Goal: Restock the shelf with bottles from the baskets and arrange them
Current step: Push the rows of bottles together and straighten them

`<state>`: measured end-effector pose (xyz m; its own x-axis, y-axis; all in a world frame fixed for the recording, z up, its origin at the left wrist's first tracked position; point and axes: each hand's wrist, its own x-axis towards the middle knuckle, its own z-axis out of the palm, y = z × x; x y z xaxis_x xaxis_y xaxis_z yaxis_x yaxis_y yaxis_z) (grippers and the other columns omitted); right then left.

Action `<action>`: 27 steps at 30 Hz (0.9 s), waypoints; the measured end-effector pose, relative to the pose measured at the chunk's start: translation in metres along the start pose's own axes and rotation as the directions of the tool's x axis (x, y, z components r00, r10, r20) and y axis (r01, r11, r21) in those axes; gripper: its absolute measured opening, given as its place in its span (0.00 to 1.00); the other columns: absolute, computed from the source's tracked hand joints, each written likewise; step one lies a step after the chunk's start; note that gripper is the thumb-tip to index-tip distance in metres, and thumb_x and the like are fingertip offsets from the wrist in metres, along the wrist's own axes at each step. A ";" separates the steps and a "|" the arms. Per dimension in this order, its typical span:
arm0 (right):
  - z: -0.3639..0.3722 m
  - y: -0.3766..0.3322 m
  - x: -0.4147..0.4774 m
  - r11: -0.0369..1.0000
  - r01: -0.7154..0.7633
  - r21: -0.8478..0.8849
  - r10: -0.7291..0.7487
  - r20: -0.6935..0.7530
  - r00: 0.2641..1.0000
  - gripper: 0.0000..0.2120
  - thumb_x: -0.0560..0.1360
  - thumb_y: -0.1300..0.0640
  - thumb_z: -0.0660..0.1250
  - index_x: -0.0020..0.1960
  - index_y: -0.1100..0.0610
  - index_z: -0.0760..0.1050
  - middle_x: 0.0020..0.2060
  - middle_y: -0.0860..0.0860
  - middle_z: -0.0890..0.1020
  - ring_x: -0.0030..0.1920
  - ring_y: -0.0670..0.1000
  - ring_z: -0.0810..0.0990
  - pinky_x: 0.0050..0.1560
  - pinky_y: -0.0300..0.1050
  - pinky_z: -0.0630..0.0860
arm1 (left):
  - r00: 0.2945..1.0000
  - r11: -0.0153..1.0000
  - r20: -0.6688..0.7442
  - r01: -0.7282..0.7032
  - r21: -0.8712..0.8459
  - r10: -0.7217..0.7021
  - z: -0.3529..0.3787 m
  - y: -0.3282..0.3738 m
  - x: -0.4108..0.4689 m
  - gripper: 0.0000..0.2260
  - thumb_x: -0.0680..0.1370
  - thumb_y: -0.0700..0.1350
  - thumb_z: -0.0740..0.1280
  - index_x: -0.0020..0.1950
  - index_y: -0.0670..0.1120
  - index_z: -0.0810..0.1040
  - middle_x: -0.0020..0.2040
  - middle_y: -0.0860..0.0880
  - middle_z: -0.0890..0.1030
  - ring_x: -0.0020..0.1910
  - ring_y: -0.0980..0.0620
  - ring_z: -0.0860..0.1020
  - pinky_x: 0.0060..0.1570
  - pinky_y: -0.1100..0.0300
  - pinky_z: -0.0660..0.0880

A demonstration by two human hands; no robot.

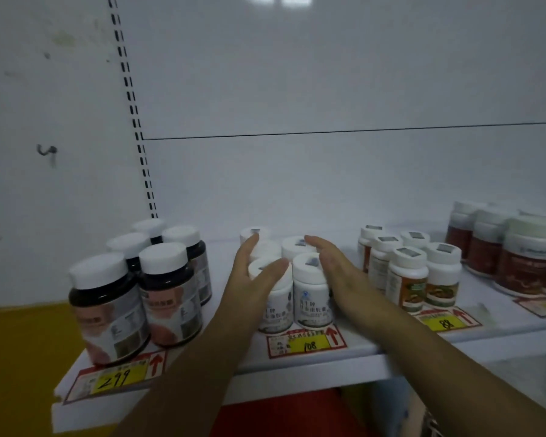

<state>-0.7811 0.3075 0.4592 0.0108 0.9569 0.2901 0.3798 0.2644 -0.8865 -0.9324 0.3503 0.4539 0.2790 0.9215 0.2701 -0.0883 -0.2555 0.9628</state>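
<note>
I see bare shelf (224, 310) gaps flanking the centre white bottles (309, 291); dark bottles (139, 294) block lower left.

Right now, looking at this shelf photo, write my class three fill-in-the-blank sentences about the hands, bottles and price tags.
1. The left hand and right hand press in on the group of ____ bottles.
2. The tag under the dark bottles reads ____.
3. Every bottle on the shelf has a ____ cap.

Answers: white; 299; white
</note>
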 end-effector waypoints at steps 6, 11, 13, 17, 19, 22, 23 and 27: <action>-0.005 0.003 -0.001 1.000 -0.016 -0.023 0.016 -0.028 0.999 0.15 0.70 0.31 0.46 0.56 0.24 0.59 0.49 0.26 0.71 0.48 0.31 0.77 0.44 0.29 0.76 | 0.999 1.000 0.027 -0.022 -0.004 0.022 -0.001 -0.012 0.012 0.22 0.77 0.50 0.63 0.68 0.64 0.61 0.61 0.56 0.72 0.56 0.53 0.76 0.46 0.61 0.75; -0.006 0.003 -0.003 1.000 -0.017 -0.013 0.017 -0.018 1.000 0.20 0.71 0.33 0.46 0.63 0.29 0.58 0.53 0.29 0.70 0.47 0.27 0.74 0.43 0.24 0.74 | 0.999 0.999 0.024 -0.044 -0.006 0.044 0.000 -0.018 0.017 0.16 0.77 0.53 0.61 0.61 0.68 0.61 0.52 0.70 0.69 0.46 0.68 0.77 0.33 0.76 0.73; -0.006 0.000 -0.005 1.000 0.018 0.019 -0.017 -0.073 0.997 0.23 0.70 0.33 0.44 0.65 0.31 0.57 0.53 0.28 0.68 0.49 0.25 0.70 0.48 0.24 0.71 | 1.000 0.991 -0.004 0.002 -0.131 -0.002 -0.003 -0.021 0.023 0.20 0.73 0.59 0.64 0.64 0.65 0.65 0.58 0.67 0.73 0.51 0.67 0.78 0.44 0.71 0.76; -0.010 -0.044 0.024 0.970 0.244 -0.002 -0.235 -0.290 0.928 0.13 0.74 0.35 0.54 0.53 0.34 0.72 0.48 0.25 0.75 0.53 0.28 0.72 0.54 0.29 0.70 | 0.973 0.941 0.071 0.230 -0.249 -0.219 -0.009 -0.022 0.022 0.21 0.74 0.68 0.53 0.60 0.64 0.76 0.59 0.58 0.81 0.56 0.54 0.80 0.53 0.52 0.76; 0.000 -0.073 0.057 0.925 0.339 -0.169 -0.366 -0.165 0.916 0.10 0.72 0.38 0.57 0.50 0.37 0.74 0.50 0.31 0.77 0.51 0.31 0.74 0.48 0.27 0.66 | 0.957 0.911 0.073 0.289 -0.294 -0.280 -0.009 -0.022 0.022 0.21 0.76 0.66 0.50 0.48 0.64 0.82 0.46 0.59 0.85 0.46 0.59 0.83 0.39 0.61 0.79; 0.021 -0.083 0.112 0.811 0.241 -0.533 -0.175 0.173 0.969 0.19 0.76 0.44 0.59 0.64 0.50 0.71 0.65 0.48 0.74 0.61 0.47 0.72 0.53 0.38 0.67 | 0.958 0.904 0.029 0.277 -0.326 -0.284 -0.004 -0.021 0.029 0.16 0.79 0.60 0.53 0.53 0.58 0.78 0.44 0.57 0.85 0.44 0.61 0.82 0.40 0.65 0.78; 0.026 -0.079 0.127 0.723 0.204 -0.660 -0.028 0.267 0.963 0.22 0.78 0.45 0.57 0.67 0.54 0.68 0.69 0.52 0.70 0.65 0.52 0.70 0.59 0.43 0.66 | 0.961 0.908 0.019 0.265 -0.326 -0.274 -0.002 -0.018 0.029 0.13 0.80 0.58 0.53 0.51 0.57 0.76 0.40 0.58 0.84 0.38 0.64 0.82 0.35 0.68 0.77; 0.025 -0.067 0.146 0.579 0.114 -0.807 0.317 0.352 0.881 0.23 0.79 0.44 0.54 0.63 0.61 0.72 0.64 0.57 0.74 0.60 0.57 0.75 0.59 0.51 0.74 | 0.952 0.915 0.039 0.303 -0.266 -0.304 -0.003 -0.020 0.032 0.18 0.79 0.59 0.54 0.61 0.53 0.74 0.50 0.52 0.84 0.45 0.54 0.82 0.43 0.59 0.79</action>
<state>-0.8276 0.4328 0.5520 -0.1958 0.9687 -0.1527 0.9679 0.1659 -0.1888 -0.9250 0.3858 0.4431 0.3302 0.9433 -0.0348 -0.2506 0.1231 0.9602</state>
